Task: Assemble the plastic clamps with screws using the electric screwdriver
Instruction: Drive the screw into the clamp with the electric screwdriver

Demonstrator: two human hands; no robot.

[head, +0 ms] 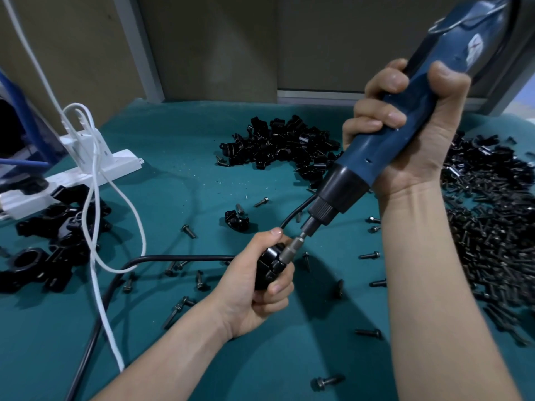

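Presently the left hand [249, 290] has its fingers curled tight round a small black plastic clamp [269, 264], held just above the teal cloth-covered bench [188, 183]. The right hand [411, 146] is wrapped fully round the blue barrel-bodied electric screwdriver [385, 157], whose steel bit [292, 246] meets the clamp at a slant. Recommendation: line the bit up with the screw axis, brace the clamp, press lightly; the screw itself is hidden. Noted on the bench: a heap of loose black clamp parts [283, 146], a mass of dark screws [492, 227], a white power strip [95, 172]. Beige wall panels [217, 47] stand behind.
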